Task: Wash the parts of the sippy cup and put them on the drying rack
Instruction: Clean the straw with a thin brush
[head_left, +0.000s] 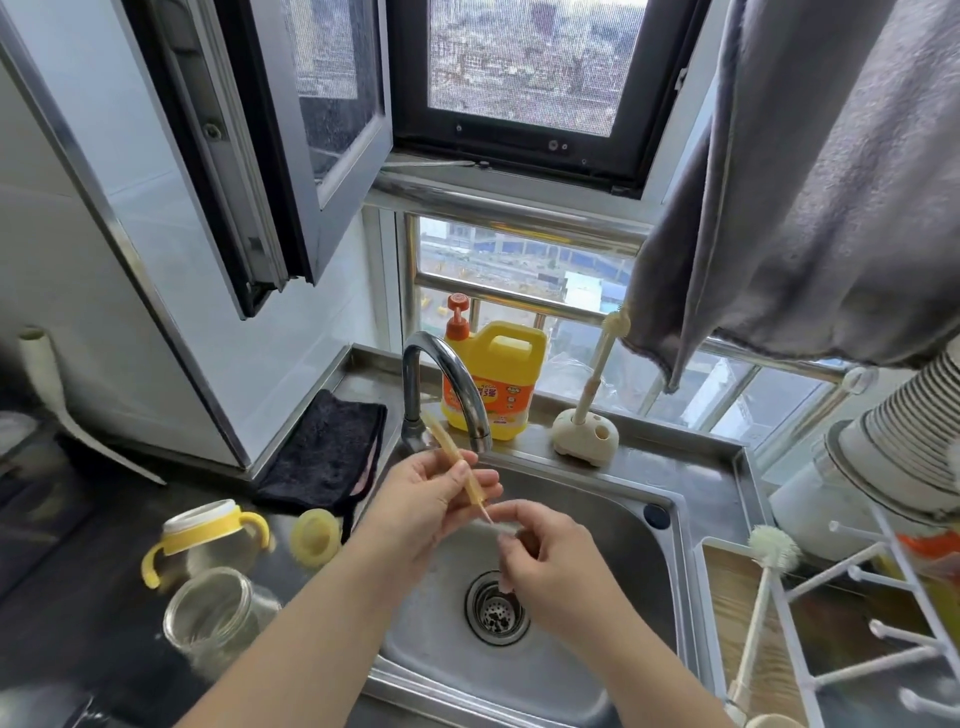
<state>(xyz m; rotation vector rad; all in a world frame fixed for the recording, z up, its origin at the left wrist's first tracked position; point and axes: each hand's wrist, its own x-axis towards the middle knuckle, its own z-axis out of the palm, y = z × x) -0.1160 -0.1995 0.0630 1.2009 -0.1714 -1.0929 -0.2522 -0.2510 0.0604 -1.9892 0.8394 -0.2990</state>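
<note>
Left hand (423, 501) pinching straw brush (457, 465), right hand (545, 561) over sink (670, 525)

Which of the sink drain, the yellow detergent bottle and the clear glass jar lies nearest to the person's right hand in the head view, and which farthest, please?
From the right hand:
1. Sink drain, just below it in the basin.
2. Yellow detergent bottle, behind the tap on the back ledge.
3. Clear glass jar, far over on the dark counter to the left.

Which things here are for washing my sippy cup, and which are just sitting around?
For the job: thin yellow straw, yellow-handled cup collar, clear glass cup body, round yellow lid, white drying rack, steel sink.

Lying about: black cloth, grey hanging towel.
</note>
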